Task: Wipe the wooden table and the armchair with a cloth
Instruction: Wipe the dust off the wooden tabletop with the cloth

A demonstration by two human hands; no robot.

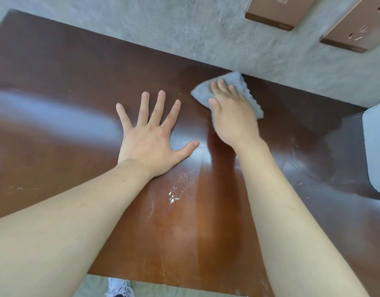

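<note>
A dark reddish-brown wooden table (62,86) fills most of the view, glossy, with pale scratches and small wet spots near its middle. A grey cloth (248,91) lies flat on it near the far edge, by the wall. My right hand (233,116) presses down on the cloth, fingers laid over it. Flat on the bare wood to the left of the cloth rests my left hand (151,136), fingers spread wide and holding nothing. The armchair is not in view.
A grey textured wall (184,28) runs along the table's far edge, with two copper-coloured socket plates (277,11) at upper right. A white object (375,146) stands at the table's right edge. Below the near edge I see grey floor and a shoe (120,287).
</note>
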